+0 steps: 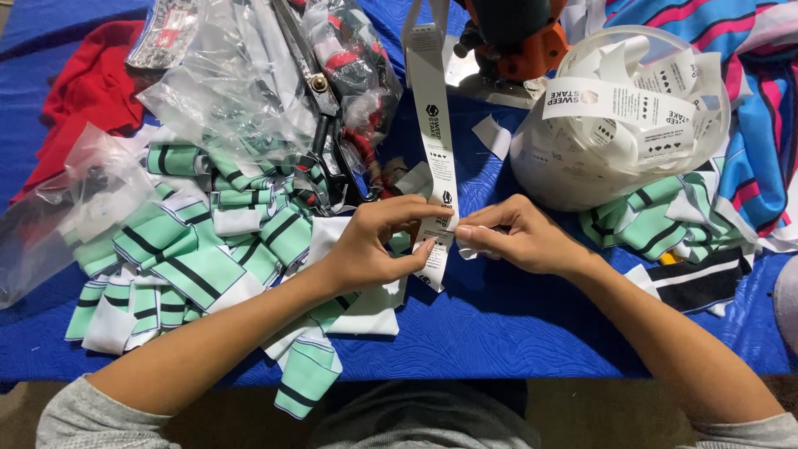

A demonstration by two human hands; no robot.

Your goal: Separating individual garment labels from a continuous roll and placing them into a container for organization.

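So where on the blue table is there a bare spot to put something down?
The widest bare patch of the blue quilted table cover lies near the front edge, between the left hand and right hand and their forearms. It's crowded left with the green-and-white striped fabric pieces and clear plastic bags, and right with the white bowl of label strips.

A blue quilted table cover (499, 333) under bright, even light.

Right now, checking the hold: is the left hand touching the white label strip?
Touching: the head view shows the left hand pinching the white label strip between thumb and fingers.
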